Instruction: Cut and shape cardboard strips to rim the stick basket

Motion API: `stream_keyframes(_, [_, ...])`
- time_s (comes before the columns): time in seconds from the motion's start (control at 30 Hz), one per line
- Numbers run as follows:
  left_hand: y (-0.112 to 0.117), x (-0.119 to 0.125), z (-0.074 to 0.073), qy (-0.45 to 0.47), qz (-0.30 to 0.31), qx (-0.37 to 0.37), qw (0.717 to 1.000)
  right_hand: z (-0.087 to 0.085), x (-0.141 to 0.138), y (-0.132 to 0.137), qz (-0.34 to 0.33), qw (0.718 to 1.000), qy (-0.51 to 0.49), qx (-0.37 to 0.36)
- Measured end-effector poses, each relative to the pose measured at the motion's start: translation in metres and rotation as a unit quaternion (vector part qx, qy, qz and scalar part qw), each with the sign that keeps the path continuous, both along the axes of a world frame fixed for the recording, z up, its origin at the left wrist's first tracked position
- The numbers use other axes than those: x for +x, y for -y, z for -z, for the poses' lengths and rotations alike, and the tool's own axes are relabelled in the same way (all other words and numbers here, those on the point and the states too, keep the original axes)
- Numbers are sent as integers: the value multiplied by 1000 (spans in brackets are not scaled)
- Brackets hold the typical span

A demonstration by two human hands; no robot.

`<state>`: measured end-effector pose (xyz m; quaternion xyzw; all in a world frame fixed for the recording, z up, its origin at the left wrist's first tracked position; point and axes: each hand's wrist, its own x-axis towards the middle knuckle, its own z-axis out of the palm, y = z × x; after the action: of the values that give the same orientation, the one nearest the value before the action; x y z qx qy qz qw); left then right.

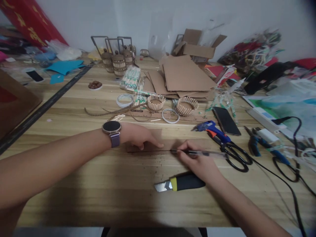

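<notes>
A brown cardboard strip [169, 143] lies flat on the wooden table before me. My left hand [138, 135], with a watch [112, 127] on its wrist, rests on the strip with its index finger stretched out to the right. At the strip's near edge, my right hand [195, 157] pinches a slim pen [184, 151], its dark tip pointing left. A dark line runs along that edge between the hands. Nearer to me lies a utility knife [180, 182] with a black and yellow handle, its blade out and pointing left.
Right of my hands lie a blue glue gun [209, 127], black scissors [238, 156], a phone [226, 120] and cables. Behind are two round stick baskets [187, 106], white rings [170, 116], stacked cardboard [187, 74] and small lidded containers [119, 64] with tall handles.
</notes>
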<state>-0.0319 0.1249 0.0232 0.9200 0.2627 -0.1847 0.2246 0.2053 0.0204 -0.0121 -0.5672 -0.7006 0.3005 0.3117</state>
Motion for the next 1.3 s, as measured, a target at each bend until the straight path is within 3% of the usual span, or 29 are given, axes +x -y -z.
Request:
stream_keyframes(0.1, [1, 1, -3, -55, 44, -11, 997, -4, 32, 0, 63, 998, 27, 11])
stream_keyframes(0.23, [2, 4, -7, -72, 39, -17, 997, -12, 50, 0, 111, 992, 35, 39])
stream_keyframes(0.37, [3, 4, -9, -72, 28, -27, 997, -15, 28, -1, 67, 997, 22, 34])
stream_keyframes(0.57, [6, 2, -8, -46, 29, -20, 998, -1, -12, -4, -27, 1000, -11, -8])
stream_keyframes(1.0, [2, -1, 3, -9, 54, -2, 999, 7, -23, -6, -42, 999, -30, -2])
stream_keyframes(1.13, [4, -2, 2, -11, 39, 9, 999, 3, -6, -7, -23, 1000, 5, -11])
stream_keyframes(1.3, [11, -3, -2, -21, 31, 51, 998, -16, 38, -10, 29, 999, 40, 19])
